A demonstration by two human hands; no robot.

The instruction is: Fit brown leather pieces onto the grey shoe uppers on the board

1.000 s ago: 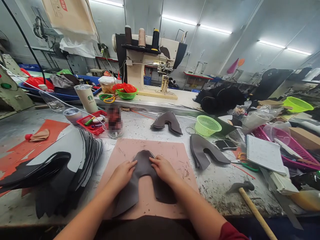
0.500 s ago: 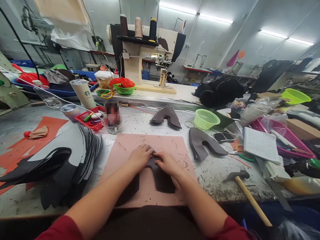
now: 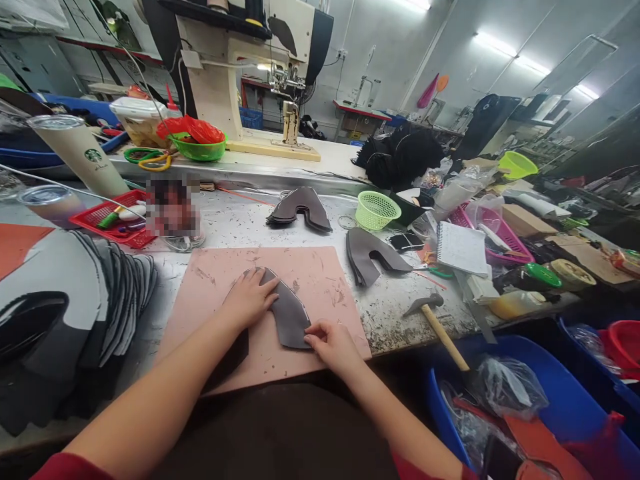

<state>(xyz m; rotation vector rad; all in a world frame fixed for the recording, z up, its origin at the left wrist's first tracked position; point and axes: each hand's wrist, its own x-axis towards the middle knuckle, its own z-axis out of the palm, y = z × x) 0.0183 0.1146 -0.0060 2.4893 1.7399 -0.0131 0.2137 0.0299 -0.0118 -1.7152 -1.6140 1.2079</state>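
A dark grey, arch-shaped piece of leather-like material [image 3: 291, 315] lies on a pink board [image 3: 200, 273]. Across the top of the arch rests my left hand [image 3: 251, 298], its fingers flat on the surface. My right hand [image 3: 334, 343] pinches the outer edge of the right leg near its lower end, thumb and forefinger together. My left forearm partly covers the other leg. To the right of the board sits a stack of similar arch pieces [image 3: 367, 257], and another such stack [image 3: 301, 208] lies behind the board.
A hammer [image 3: 445, 333] lies at the table's right edge, above a blue bin [image 3: 520, 347]. Large layered pieces [image 3: 95, 287] stand at left. Behind are a green basket [image 3: 379, 210], a red tray [image 3: 135, 233], a tumbler [image 3: 83, 157] and a sewing machine [image 3: 210, 87].
My right hand has slid from the top of the arch down to the end of its right leg. My left hand stays on the top. The view has turned rightward and down.
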